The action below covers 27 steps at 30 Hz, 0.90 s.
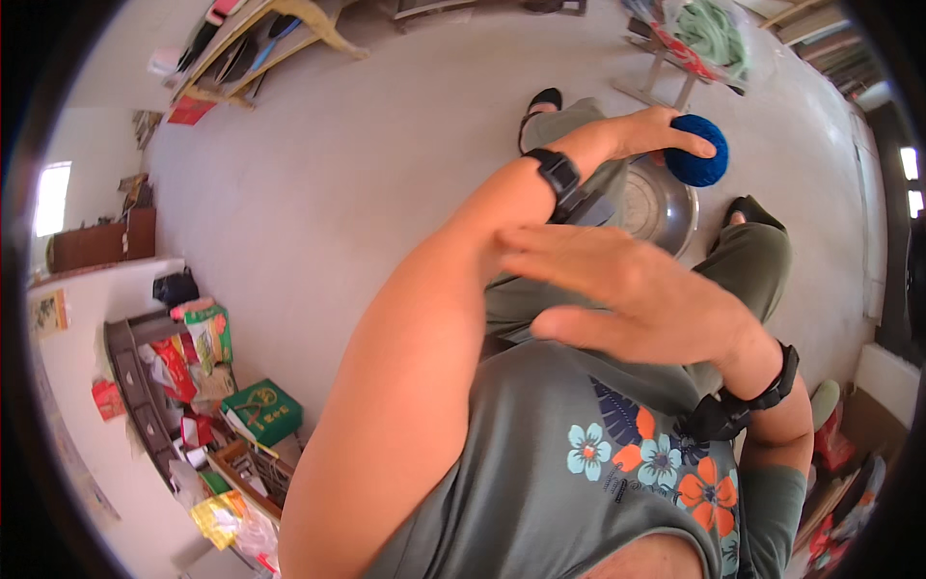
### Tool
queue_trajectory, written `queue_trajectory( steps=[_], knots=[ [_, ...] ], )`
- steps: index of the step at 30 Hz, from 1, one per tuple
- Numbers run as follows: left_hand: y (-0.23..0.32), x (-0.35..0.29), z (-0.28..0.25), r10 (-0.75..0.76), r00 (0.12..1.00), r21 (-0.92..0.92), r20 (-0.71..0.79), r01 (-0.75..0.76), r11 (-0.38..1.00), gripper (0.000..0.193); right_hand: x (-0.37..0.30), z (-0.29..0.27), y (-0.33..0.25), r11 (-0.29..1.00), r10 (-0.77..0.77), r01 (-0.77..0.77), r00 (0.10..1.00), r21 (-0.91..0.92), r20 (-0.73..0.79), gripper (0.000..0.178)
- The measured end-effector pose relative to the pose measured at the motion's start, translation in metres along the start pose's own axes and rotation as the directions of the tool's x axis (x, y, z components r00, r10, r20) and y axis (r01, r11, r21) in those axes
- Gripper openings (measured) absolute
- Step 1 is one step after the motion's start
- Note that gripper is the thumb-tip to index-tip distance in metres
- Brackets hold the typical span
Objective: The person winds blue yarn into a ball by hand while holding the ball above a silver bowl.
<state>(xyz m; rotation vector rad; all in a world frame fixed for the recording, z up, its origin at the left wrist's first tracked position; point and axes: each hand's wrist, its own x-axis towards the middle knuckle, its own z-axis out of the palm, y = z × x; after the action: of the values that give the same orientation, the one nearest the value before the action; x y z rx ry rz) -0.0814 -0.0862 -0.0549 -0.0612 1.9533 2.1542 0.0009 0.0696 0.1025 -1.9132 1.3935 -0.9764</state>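
My left hand (651, 133) reaches out to the upper right, thumb and fingers around a ball of blue yarn (698, 154), which looks round and tightly wound. Beneath that ball, a shiny metal basin (687, 217) stands between my feet, partly covered by my left arm and leg. Nearer to me, my right hand (627, 285) is held across my body with its fingers stretched out and slightly blurred. Its fingertips are at my left forearm; whether they touch the skin I cannot tell. Both wrists wear black bands.
At the top right, a stand (656, 82) carries a bag with green cloth-like material (709, 39). A wooden rack (260, 48) stands at the upper left. Drawers (135, 372), bags and a green box (262, 412) crowd the lower left. More clutter (839, 482) lies lower right.
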Motion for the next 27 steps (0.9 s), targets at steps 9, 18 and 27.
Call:
queue_trajectory(
  steps=[9,18,27],
  knots=[
    [0.012,-0.031,0.038,0.074,0.991,0.081,-0.111,-0.065,0.995,0.07,-0.151,-0.053,0.044,0.49,0.781,-0.341,0.581,0.802,-0.23,0.034],
    [0.041,-0.062,0.102,0.081,0.996,0.203,0.034,-0.086,0.975,0.078,-0.193,-0.007,0.059,0.459,0.801,-0.175,0.506,0.871,-0.32,0.077],
    [0.043,-0.062,0.104,-0.06,0.993,0.34,0.097,0.023,0.94,0.075,-0.187,0.014,0.078,0.417,0.773,-0.043,0.543,0.908,-0.329,0.088]
  ],
)
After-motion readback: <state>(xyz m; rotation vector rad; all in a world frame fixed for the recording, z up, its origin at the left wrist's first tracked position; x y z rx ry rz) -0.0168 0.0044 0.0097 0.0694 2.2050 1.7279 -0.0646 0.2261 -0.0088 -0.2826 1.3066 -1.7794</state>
